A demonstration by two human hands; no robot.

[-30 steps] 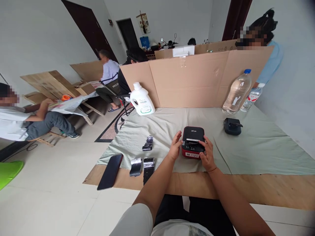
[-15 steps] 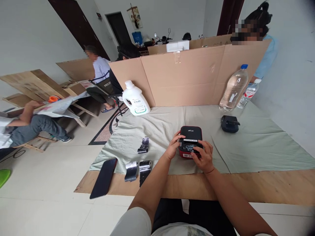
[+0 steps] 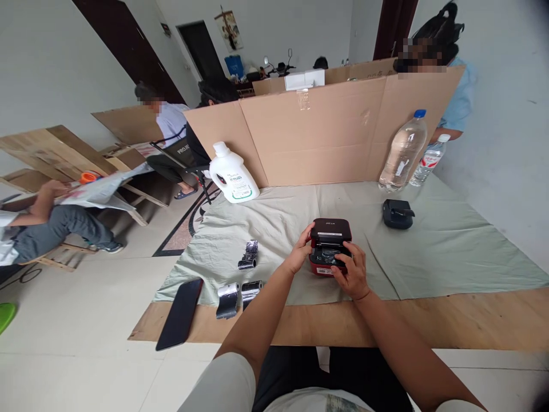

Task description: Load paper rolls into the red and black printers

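Since the earlier frames, lid of the red and black printer (image 3: 329, 247) has risen from shut to lifted at the front, and the right hand (image 3: 352, 274) has shifted from the unit's side to its front edge.

Item: printer, small, red body, black top. Lies on the pale green cloth (image 3: 429, 252), between the two hands, touching both. Lid open; compartment shows just beyond the right fingertips, contents too small to tell.

Left hand (image 3: 298, 254): fingers curled against the printer's left side and the lid's left edge, thumb uppermost. Grasping the unit, as far as can be seen.

Right hand: fingers bent over the front edge, tips at the opening. Whether they pinch anything inside cannot be told.

Other items, placed from the fingers:
- Three foil-like rolls (image 3: 249, 256), left of the left fingers; one on the cloth, two nearer the table's front edge, one partly hidden by the left forearm.
- Black phone (image 3: 180, 313), further left, lying flat on the bare wooden table (image 3: 472, 323), well apart from both hands.
- Black device (image 3: 397, 214), beyond and right of the right fingers, apart.
- White jug (image 3: 232, 174), far beyond the left fingers, against the cardboard screen (image 3: 334, 131).
- Two clear bottles (image 3: 403, 151), far beyond the right fingers, upright at the screen's right end.
- Other persons seated behind the screen and at far left.
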